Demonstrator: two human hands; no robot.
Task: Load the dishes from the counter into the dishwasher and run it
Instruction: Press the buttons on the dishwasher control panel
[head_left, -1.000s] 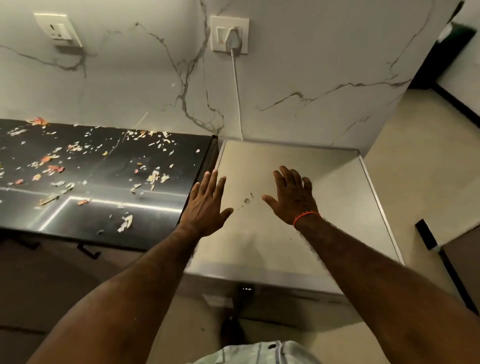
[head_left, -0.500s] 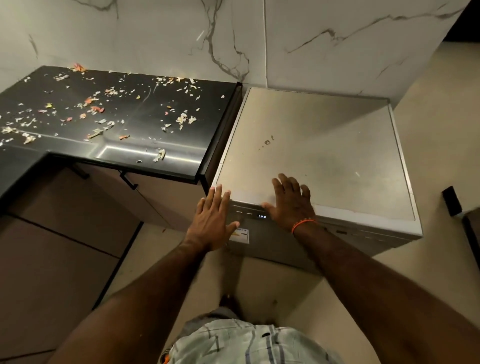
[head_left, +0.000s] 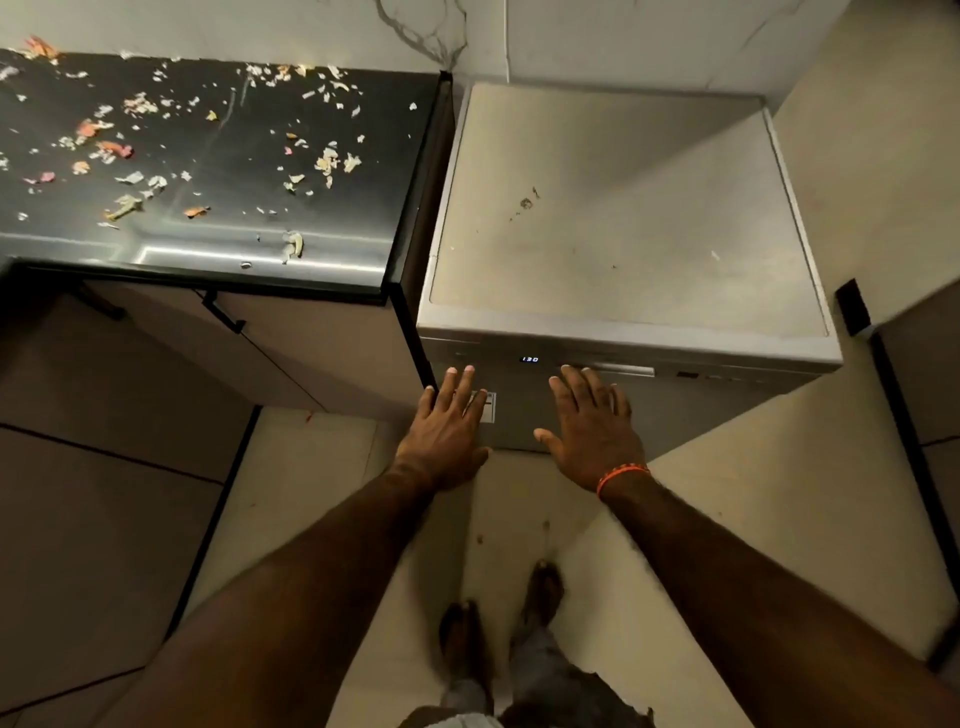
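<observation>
The left hand (head_left: 445, 432) and right hand (head_left: 592, 427) lie spread, fingers straight, before the shut dishwasher (head_left: 613, 260) beside the scrap-strewn tabletop (head_left: 218, 171). Contact with its front cannot be told; its display (head_left: 530, 359) is barely legible.

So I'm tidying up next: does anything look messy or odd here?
Yes. Food scraps lie scattered over the black counter left of the dishwasher, whose top bears a small dark smudge.
</observation>
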